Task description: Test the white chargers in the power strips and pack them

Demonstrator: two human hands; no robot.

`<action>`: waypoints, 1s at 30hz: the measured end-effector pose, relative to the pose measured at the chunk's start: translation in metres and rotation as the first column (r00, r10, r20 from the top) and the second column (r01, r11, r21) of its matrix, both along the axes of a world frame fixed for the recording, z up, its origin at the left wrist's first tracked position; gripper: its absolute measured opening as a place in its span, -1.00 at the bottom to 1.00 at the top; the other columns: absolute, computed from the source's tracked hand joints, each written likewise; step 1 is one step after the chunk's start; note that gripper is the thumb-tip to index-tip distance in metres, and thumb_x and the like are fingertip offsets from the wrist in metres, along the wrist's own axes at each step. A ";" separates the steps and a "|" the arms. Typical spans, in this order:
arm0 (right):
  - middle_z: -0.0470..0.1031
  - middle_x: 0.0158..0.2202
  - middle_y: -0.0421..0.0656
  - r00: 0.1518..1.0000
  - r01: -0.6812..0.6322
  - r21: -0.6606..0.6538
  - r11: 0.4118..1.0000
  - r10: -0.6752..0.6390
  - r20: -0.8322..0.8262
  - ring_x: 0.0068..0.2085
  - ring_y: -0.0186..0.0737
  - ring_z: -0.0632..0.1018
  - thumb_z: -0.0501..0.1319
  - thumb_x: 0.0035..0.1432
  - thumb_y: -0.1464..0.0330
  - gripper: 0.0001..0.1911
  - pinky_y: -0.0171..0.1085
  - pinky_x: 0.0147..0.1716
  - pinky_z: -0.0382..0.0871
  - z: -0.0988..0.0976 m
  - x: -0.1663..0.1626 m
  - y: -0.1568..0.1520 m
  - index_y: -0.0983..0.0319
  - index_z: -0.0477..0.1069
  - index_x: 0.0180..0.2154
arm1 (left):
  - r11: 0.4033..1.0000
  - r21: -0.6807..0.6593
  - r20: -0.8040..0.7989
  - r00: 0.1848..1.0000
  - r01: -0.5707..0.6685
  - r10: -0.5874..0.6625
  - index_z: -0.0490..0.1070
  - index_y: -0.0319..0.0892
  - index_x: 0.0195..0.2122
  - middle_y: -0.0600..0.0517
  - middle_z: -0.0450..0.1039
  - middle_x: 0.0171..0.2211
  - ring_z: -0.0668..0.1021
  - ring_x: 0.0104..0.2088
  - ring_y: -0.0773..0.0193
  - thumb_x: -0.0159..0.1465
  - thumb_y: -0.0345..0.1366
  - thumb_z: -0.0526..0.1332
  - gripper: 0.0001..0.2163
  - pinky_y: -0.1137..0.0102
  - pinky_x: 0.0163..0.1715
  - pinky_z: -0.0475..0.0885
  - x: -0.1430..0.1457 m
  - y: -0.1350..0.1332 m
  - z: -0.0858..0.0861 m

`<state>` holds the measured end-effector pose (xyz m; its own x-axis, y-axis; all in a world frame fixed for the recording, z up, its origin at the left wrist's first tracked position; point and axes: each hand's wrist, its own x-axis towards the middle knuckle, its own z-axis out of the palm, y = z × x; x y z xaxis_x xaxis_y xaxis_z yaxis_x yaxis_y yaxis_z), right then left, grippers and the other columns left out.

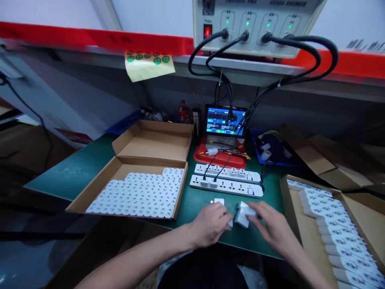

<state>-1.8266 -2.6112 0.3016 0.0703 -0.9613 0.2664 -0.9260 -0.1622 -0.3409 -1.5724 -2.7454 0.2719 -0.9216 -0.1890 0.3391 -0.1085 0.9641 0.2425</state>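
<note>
My left hand (212,224) is curled above the green table, its fingers closed around a small white charger (230,222) that is mostly hidden. Just beyond its knuckles shows another white charger (219,201). My right hand (270,222), slightly blurred, pinches a white charger between thumb and fingers. Against its fingertips, several white chargers (242,216) sit close together on the table, partly covered, so I cannot tell exactly how many. Two white power strips (226,186) lie just beyond both hands, with black cords running down to the nearer one.
Rows of white chargers fill much of an open cardboard box (180,192) at left. Another carton (293,208) with chargers stands at right. Behind are a red tray (200,154), a lit screen (221,120) and a blue bin (255,140). A cabled tester (258,40) sits overhead.
</note>
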 end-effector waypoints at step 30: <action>0.65 0.13 0.01 1.000 -0.021 -0.039 0.999 0.022 0.017 0.16 0.11 0.60 0.22 0.46 0.24 -0.70 0.06 0.20 0.46 -0.011 -0.008 -0.118 0.13 0.56 0.13 | 0.834 0.300 -0.142 0.843 -0.463 0.519 0.46 -0.13 -0.08 0.02 0.58 -0.23 0.63 -0.19 0.13 0.46 -0.23 0.35 -0.87 0.31 -0.16 0.48 -0.007 -0.091 0.022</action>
<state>-1.8344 -2.7294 0.2904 0.0861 -0.9484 0.3051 -0.9160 -0.1958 -0.3503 -1.5795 -2.8367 0.2938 -0.5963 -0.6995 0.3940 -0.4712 0.7022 0.5337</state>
